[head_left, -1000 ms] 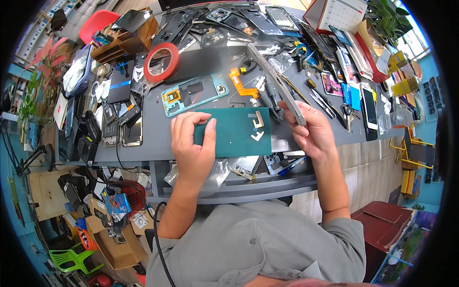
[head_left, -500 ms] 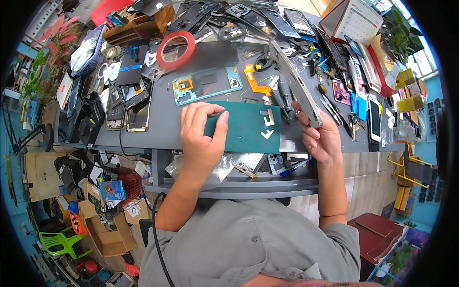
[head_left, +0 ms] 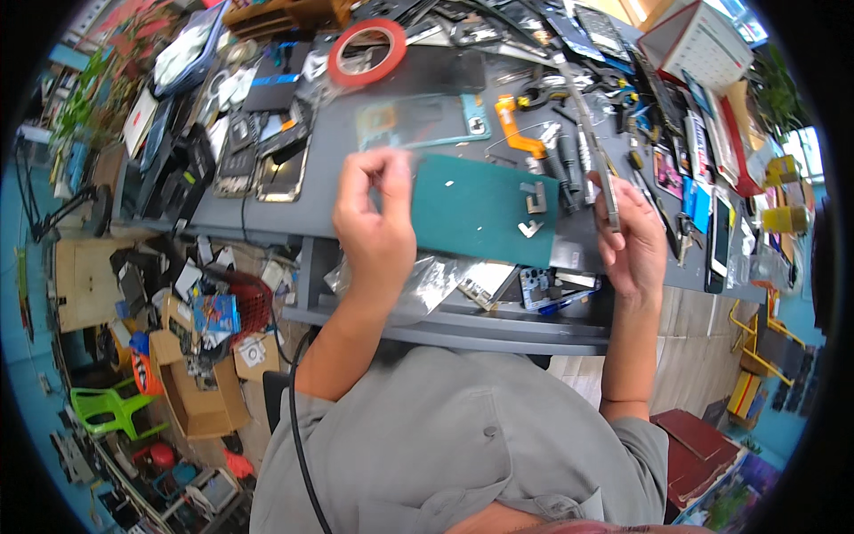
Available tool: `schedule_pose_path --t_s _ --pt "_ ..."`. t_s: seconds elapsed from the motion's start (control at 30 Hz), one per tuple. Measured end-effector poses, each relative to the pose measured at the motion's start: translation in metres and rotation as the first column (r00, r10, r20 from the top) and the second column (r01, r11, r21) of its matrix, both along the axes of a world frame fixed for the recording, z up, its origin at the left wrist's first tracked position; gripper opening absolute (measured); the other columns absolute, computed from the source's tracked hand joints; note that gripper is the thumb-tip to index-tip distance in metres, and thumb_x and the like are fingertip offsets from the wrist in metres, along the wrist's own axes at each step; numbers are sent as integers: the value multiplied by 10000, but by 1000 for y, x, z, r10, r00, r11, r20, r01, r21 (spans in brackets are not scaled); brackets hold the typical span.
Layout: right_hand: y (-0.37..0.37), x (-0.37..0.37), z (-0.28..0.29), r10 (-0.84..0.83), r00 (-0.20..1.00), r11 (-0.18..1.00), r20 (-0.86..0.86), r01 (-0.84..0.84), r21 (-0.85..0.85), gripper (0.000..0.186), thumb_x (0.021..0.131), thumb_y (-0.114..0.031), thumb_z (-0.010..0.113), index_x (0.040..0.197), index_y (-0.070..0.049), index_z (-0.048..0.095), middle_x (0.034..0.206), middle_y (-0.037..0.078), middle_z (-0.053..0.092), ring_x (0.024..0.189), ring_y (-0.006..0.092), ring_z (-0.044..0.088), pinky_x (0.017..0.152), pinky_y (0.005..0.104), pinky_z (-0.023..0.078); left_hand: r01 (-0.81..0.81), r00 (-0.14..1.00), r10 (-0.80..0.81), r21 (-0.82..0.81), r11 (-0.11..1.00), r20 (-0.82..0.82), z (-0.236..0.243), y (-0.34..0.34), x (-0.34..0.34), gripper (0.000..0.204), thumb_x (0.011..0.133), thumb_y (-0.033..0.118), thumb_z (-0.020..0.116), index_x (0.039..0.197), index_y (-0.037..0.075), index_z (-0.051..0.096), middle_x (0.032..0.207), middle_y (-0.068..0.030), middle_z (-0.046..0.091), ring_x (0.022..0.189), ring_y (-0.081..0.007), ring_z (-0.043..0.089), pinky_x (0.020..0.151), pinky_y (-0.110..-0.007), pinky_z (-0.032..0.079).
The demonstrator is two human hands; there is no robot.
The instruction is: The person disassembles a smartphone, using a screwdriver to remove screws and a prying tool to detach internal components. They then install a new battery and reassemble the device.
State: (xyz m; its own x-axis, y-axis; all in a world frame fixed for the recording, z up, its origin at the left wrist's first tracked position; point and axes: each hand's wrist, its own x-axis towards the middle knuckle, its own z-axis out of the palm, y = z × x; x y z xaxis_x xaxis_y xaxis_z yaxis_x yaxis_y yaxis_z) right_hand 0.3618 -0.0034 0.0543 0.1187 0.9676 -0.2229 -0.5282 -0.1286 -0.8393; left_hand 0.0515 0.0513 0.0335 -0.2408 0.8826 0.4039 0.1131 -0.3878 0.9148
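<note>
My left hand (head_left: 378,209) is raised at the left end of the green mat (head_left: 463,214), fingers curled toward the thumb; blur hides what they hold, if anything. My right hand (head_left: 633,233) grips a long thin silver phone body (head_left: 592,147), upright and nearly edge-on, beside the mat's right end. On the mat lie small metal bracket pieces (head_left: 534,198) and white bits (head_left: 529,230). Behind it are a light-blue phone frame (head_left: 476,125), partly hazy, an orange flex cable (head_left: 516,129) and dark screwdriver-like tools (head_left: 567,169).
A red tape roll (head_left: 391,44) sits at the back. Stacked phone parts (head_left: 280,178) crowd the left, pliers (head_left: 534,96) and phones (head_left: 722,231) the back and right. An open drawer (head_left: 543,294) holds bags and parts. A cardboard box (head_left: 196,392) stands on the floor at lower left.
My left hand has lifted slightly toward the back and curled its fingers more. The phone body in my right hand has turned more edge-on. The view has shifted, moving the desk upward in frame.
</note>
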Motion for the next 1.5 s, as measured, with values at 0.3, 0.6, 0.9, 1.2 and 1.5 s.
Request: schedule_pose_path --t_s 0.3,0.6,0.9,1.2,1.5 --pt "-3 -36 17 39 989 999 142 -43 21 282 1119 -144 718 1321 51 724 1041 118 802 543 78 605 443 263 528 141 947 -130 -16 990 295 0 -4 -19 307 1224 195 503 1152 -24 705 1065 -75 705 988 -116 614 898 -287 496" --pt "2 -125 31 350 919 937 182 -345 -57 377 1138 -188 721 1407 71 667 1106 94 780 711 118 689 641 291 591 733 533 -551 -27 679 642 11 -14 -10 899 1186 680 299 1676 -66 403 1625 -311 572 1402 -376 679 1157 -507 579" --pt "14 -104 47 237 639 943 732 -334 -14 245 1122 -205 742 1207 13 813 936 41 810 701 87 710 602 271 576 652 685 -386 -283 704 618 34 -13 -21 563 1188 282 398 1575 -116 494 1444 -366 689 1262 -432 760 1039 -492 652" --pt "88 -25 49 -39 -166 824 985 -563 -62 157 932 -96 832 1075 -34 817 1065 127 735 1012 331 738 907 442 579 672 740 -586 -420 610 331 35 -4 -27 249 1125 128 679 1265 -62 761 1096 -60 804 871 -68 704 761 -257 561" --pt "111 -27 56 133 -279 757 951 -591 -279 169 880 -126 865 990 -30 780 1060 114 702 1041 329 708 922 455 553 408 804 -585 -613 677 -111 41 6 -22 172 1066 145 796 1053 -25 777 847 61 701 740 0 506 637 -224 371"
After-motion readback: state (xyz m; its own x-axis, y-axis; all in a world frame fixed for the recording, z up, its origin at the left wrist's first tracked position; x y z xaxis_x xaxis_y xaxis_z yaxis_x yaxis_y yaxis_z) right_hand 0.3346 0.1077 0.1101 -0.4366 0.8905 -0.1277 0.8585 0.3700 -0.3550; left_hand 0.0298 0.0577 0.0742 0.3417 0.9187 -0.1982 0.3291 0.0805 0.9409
